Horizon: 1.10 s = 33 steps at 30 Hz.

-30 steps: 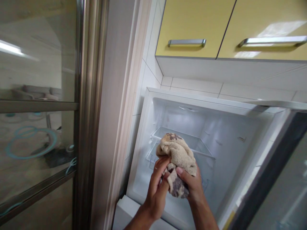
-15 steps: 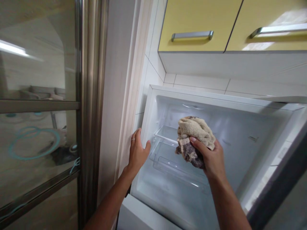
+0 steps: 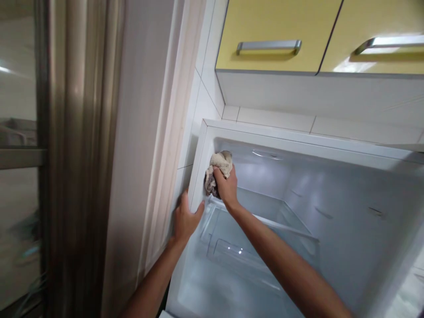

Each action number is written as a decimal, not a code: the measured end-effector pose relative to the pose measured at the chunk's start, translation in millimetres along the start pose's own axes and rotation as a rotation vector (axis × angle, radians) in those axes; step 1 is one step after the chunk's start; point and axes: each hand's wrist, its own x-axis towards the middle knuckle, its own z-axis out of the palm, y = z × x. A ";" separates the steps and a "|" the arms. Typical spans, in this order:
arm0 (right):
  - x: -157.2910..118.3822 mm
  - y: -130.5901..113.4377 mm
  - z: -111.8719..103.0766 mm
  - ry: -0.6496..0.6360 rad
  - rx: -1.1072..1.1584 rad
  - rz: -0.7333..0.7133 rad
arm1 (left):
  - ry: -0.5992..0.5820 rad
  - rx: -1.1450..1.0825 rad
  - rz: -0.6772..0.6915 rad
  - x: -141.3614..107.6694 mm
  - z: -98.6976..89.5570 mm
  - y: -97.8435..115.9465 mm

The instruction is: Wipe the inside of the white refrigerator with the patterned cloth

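Observation:
My right hand [image 3: 228, 183] grips a crumpled beige and dark grey cloth [image 3: 221, 163] and presses it to the inner left wall of an open fridge [image 3: 205, 145], near its upper corner. Just below and to the left, my left hand [image 3: 187, 218] rests at the fridge's outer left edge, thumb and fingers apart, holding nothing. Part of its fingers is behind the edge. A glass shelf [image 3: 285, 225] lies inside under my right forearm, with a clear plastic drawer or bin [image 3: 232, 254] below it.
Yellow cupboards [image 3: 271, 22] with metal handles hang above the fridge. A pale door frame [image 3: 142, 110] and a metal-framed glass door [image 3: 79, 132] stand close on the left. White tiles [image 3: 274, 121] cover the wall behind.
My right hand has moved left with the cloth, from the middle of the fridge opening to its left inner wall. My left hand has come to the fridge's edge. The view has shifted slightly.

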 end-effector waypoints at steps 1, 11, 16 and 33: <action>2.3 6.6 4.6 0.016 -0.019 -0.024 | 0.020 0.010 0.013 -1.4 1.3 -3.1; 91.7 121.1 3.7 0.019 -0.062 0.050 | 0.121 0.041 0.086 -10.0 2.0 -9.0; 126.2 161.9 -3.1 -0.079 -0.539 0.066 | 0.110 0.049 0.056 -11.6 -0.5 -9.0; 164.2 190.1 -80.8 -0.302 -1.493 -0.152 | 0.038 0.081 -0.254 -9.8 -6.5 -9.0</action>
